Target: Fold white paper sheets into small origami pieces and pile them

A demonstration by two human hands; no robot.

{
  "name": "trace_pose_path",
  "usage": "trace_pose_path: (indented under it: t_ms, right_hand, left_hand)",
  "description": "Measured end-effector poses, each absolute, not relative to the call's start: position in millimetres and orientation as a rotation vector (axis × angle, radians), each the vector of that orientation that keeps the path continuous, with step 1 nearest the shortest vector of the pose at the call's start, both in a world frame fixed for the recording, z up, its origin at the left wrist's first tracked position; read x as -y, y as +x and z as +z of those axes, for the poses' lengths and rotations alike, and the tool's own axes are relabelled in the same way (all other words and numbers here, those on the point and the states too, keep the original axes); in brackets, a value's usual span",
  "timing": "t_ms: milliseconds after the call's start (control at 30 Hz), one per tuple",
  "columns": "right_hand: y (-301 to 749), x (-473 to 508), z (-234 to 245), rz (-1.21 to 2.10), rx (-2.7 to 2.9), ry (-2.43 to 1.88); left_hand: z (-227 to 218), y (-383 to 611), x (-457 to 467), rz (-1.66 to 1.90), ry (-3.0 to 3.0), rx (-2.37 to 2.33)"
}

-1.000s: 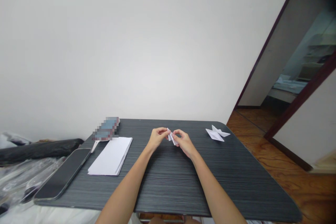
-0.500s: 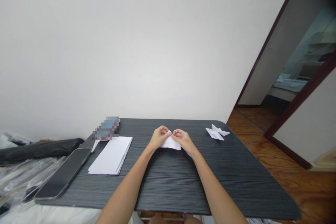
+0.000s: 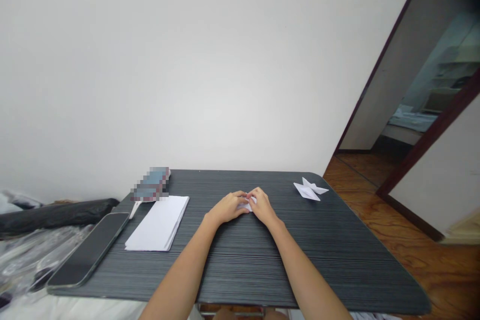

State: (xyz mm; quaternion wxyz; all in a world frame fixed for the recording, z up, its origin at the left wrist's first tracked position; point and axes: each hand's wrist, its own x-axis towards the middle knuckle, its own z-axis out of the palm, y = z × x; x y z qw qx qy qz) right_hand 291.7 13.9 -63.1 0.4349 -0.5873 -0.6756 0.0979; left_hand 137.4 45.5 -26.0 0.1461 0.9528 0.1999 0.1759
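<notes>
A small piece of folded white paper [image 3: 246,206] lies on the dark table, mostly covered by my hands. My left hand [image 3: 227,207] grips it from the left, thumb along the near side and fingers bent over the top. From the right, my right hand [image 3: 262,206] holds the same paper with its fingers curled down close to the left fingertips. Only a little white shows between the two hands, so the fold itself is hidden.
A folded paper figure with pointed ends [image 3: 309,189] sits at the far right of the table [image 3: 337,260]. On the left are a stack of white paper [image 3: 159,224], a dark phone [image 3: 90,250] and a pixelated item [image 3: 151,184]. A white wall [image 3: 240,70] rises behind.
My hands have turned from upright pinches to fingers pressing down over the paper. The paper, which stood tilted up between them, is now low and mostly covered.
</notes>
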Motion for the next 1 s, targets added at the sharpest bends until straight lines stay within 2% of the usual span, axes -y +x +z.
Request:
trace_pose_path:
  t_ms: [333,567,1000]
  right_hand:
    - [287.7,-3.1,-53.9,0.125,1.785,-1.524]
    - [293.2,8.8,-44.3,0.164,1.989,-1.363]
    - [310.4,6.7,-46.4,0.284,2.014,-1.217]
  left_hand:
    - [-19.2,136.5,-40.7,0.548,2.879,-0.514]
    - [-19.6,134.0,-40.0,0.594,2.847,-0.603]
    - [-23.0,127.7,-47.6,0.574,2.903,-0.591]
